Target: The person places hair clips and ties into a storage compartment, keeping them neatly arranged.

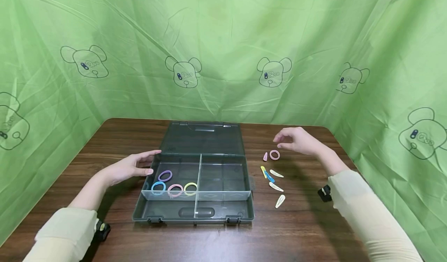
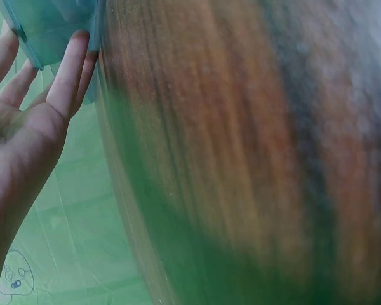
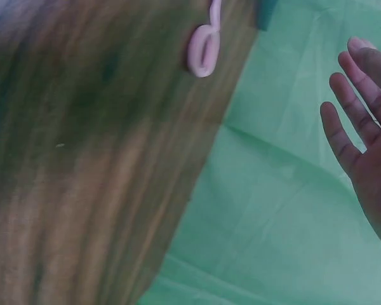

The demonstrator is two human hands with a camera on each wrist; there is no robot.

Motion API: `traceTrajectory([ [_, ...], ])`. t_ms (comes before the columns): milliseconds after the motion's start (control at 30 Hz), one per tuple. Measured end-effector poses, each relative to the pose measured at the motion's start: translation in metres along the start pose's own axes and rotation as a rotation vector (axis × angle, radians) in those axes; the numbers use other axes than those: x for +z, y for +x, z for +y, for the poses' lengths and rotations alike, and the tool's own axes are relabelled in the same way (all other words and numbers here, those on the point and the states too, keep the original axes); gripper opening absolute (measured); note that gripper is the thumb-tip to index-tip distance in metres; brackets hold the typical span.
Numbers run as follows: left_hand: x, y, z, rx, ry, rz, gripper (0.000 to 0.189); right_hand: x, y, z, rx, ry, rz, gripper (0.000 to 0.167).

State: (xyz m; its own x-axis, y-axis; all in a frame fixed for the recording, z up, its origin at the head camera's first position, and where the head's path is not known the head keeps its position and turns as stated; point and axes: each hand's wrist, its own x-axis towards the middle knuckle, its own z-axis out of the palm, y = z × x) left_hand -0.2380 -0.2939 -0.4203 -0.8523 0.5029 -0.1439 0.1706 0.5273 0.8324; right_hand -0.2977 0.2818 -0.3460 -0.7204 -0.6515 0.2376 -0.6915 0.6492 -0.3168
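left hand [image 1: 130, 168]: fingers apart, at grey box's [image 1: 223, 172] left edge | right hand [image 1: 299, 141]: thumb and fingers apart, above bench [image 1: 223, 242] near loose pink ring [image 1: 274, 159], beside pink clip [image 1: 265, 157] | four rings [image 1: 158, 183]: box's large left compartment

green curtain [image 1: 227, 21] on three sides; printed animal heads [image 1: 272, 75]; brown wood-grain table [image 1: 300, 227]; pale glare [image 1: 223, 244]
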Motion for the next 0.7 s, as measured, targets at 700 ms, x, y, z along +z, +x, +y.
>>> traceTrajectory([
  [700,0.001,-0.001,0.000,-0.003,-0.020,-0.001,0.067,0.050,0.000,0.050,0.141,-0.031,-0.002,0.014],
])
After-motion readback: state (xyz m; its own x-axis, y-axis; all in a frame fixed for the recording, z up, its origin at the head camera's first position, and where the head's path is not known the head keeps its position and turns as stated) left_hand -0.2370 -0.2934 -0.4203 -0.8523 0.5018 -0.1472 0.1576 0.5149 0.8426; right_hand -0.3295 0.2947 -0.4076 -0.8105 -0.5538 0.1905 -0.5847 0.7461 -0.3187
